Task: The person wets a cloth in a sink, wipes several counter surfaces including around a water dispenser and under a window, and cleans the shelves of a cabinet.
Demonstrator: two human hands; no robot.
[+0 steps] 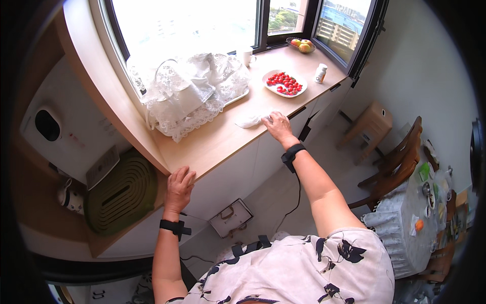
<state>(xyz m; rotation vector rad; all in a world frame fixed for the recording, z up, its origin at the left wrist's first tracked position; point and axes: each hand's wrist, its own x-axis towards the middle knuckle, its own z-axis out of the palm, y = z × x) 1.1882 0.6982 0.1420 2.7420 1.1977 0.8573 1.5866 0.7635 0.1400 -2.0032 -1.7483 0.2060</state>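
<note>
My right hand [279, 125] is on a crumpled white cloth [251, 120], its fingers bent over the cloth's right end, near the front edge of the wooden countertop [212, 146]. At the counter's left front corner rests my left hand [179, 189], holding nothing, its fingers over the edge. Beyond the cloth stands a white dish [269, 88] of small red fruits [284, 82], perhaps cherry tomatoes. White lace fabric [190, 98] drapes over a white tray [239, 98] to the left.
A white mug [246, 57], a glass bowl of apples [303, 46] and a white bottle [320, 73] stand towards the window. An open window sash [340, 34] juts in at right. Below lie a box [231, 218] and a cable [298, 197]; a stool [366, 125] stands right.
</note>
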